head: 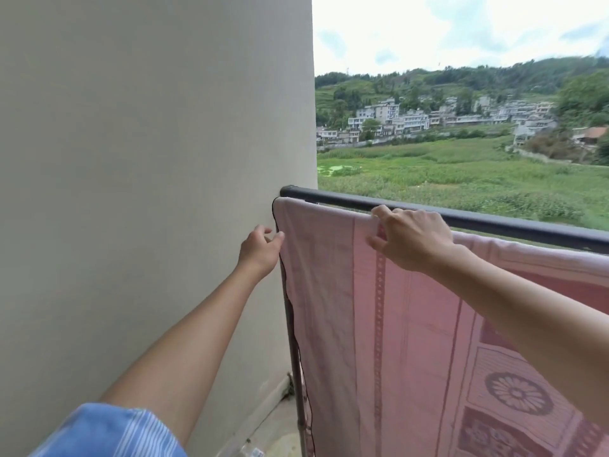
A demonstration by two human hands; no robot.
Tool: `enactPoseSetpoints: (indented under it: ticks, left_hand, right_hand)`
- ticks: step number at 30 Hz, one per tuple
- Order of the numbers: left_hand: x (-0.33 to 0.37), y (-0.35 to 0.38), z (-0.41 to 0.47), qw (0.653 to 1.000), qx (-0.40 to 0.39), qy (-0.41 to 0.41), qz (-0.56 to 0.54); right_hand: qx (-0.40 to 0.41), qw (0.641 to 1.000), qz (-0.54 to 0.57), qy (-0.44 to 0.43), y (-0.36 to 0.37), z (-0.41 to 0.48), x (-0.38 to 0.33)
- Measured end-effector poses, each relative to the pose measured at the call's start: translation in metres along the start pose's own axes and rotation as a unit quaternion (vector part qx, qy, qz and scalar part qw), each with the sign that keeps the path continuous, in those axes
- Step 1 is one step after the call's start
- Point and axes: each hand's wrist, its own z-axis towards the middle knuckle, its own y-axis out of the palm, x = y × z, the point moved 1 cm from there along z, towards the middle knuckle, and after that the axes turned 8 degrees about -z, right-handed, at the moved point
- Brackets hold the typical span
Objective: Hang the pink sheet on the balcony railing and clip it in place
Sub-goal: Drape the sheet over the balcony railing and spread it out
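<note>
While pink sheet (412, 308) hung over railing (494, 222), left hand (260, 250) pinched side hem; right hand (412, 239) gripped top fold; judged risk: unsecured sheet sliding off under uneven tug.

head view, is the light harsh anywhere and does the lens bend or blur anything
Head view: daylight is soft and even, no hard shadows on the wall; the sky is bright, nearly washed out; the wide lens bows the railing and smears the hillside at the top right; the pink sheet, left hand and right hand look fairly sharp.
</note>
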Motion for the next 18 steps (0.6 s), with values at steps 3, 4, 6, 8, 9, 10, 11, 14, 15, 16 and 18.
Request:
enactPoseSetpoints:
  ticks: [3, 4, 6, 8, 9, 10, 11, 14, 15, 16, 18]
  left_hand:
    - [0.001, 0.008, 0.054, 0.998, 0.004, 0.009, -0.069]
    - [-0.001, 0.012, 0.069, 0.996, -0.004, 0.009, -0.085]
    - [-0.006, 0.015, 0.091, 0.995, -0.012, 0.022, -0.094]
    - [-0.013, 0.015, 0.106, 0.992, 0.004, 0.068, -0.105]
    - [-0.015, 0.015, 0.111, 0.988, 0.01, 0.097, -0.117]
    - [-0.015, 0.015, 0.114, 0.984, 0.007, 0.125, -0.126]
    - [-0.015, 0.015, 0.115, 0.981, -0.006, 0.141, -0.133]
    - [-0.016, 0.014, 0.116, 0.974, -0.06, 0.098, -0.193]
    - [-0.018, 0.012, 0.118, 0.973, -0.059, 0.081, -0.209]
    - [-0.02, 0.009, 0.12, 0.973, -0.053, 0.071, -0.214]
    - [-0.027, 0.003, 0.127, 0.973, -0.063, 0.074, -0.21]
  right_hand:
    - [0.034, 0.998, -0.048, 0.035, 0.007, 0.001, -0.005]
    - [0.036, 0.996, -0.058, 0.052, 0.007, 0.002, -0.007]
    - [0.03, 0.993, -0.074, 0.089, 0.006, 0.004, -0.009]
    - [0.028, 0.989, -0.087, 0.116, 0.006, 0.005, -0.014]
    - [0.032, 0.987, -0.096, 0.127, 0.007, 0.006, -0.017]
    - [0.036, 0.985, -0.1, 0.139, 0.007, 0.007, -0.021]
    - [0.038, 0.983, -0.097, 0.152, 0.007, 0.009, -0.023]
    - [0.019, 0.979, -0.058, 0.196, 0.002, 0.011, -0.028]
    - [0.01, 0.978, -0.048, 0.205, 0.001, 0.011, -0.029]
    - [0.004, 0.976, -0.043, 0.211, 0.0, 0.011, -0.031]
    - [-0.008, 0.973, -0.04, 0.226, -0.002, 0.01, -0.032]
